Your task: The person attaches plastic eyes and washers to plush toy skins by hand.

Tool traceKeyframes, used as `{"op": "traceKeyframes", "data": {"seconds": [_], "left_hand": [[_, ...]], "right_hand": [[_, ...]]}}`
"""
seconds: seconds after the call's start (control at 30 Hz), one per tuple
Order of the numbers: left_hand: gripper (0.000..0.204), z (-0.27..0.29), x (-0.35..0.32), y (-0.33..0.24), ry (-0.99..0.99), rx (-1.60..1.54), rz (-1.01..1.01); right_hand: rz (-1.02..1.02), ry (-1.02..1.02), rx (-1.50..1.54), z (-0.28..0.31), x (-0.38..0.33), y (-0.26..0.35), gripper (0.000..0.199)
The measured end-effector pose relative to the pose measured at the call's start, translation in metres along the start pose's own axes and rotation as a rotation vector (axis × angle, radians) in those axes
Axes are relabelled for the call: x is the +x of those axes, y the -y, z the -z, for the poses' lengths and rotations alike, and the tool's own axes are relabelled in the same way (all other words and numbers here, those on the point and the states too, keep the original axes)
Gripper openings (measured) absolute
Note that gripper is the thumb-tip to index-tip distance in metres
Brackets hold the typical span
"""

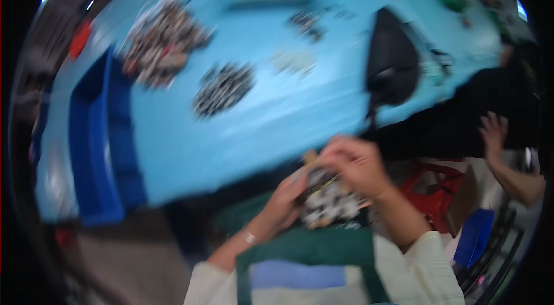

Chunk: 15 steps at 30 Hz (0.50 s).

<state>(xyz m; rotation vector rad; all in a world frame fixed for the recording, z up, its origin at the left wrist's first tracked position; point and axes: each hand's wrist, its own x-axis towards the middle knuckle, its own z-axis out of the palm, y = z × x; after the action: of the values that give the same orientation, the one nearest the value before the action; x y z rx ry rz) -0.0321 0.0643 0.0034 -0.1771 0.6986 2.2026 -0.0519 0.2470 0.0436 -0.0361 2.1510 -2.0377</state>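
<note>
Holding a small speckled bundle (pixel 330 198) between them, the left hand (pixel 285 198) cups it from 8 o'clock while the right hand (pixel 355 166) pinches its top from 1 o'clock.

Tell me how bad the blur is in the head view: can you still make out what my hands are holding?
Head view: motion blur smears everything; the table edges bend toward the rim. The left hand and right hand meet on a speckled black-and-white bundle, too blurred to identify. The dark piles on the table are only smudges.
</note>
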Motion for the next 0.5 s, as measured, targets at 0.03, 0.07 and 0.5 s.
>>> {"op": "traceKeyframes", "data": {"seconds": [0.03, 0.07, 0.5], "left_hand": [[0.054, 0.006, 0.001, 0.003, -0.039, -0.004, -0.011], [0.053, -0.002, -0.003, -0.006, -0.057, -0.03, 0.013], [0.047, 0.008, 0.017, 0.003, 0.0, 0.085, -0.243]], "right_hand": [[-0.06, -0.016, -0.045, -0.002, 0.002, 0.003, 0.006], [0.029, 0.07, -0.126, 0.0, 0.008, 0.001, 0.009], [0.7, -0.058, -0.584, 0.012, -0.017, 0.017, 0.02]]}}
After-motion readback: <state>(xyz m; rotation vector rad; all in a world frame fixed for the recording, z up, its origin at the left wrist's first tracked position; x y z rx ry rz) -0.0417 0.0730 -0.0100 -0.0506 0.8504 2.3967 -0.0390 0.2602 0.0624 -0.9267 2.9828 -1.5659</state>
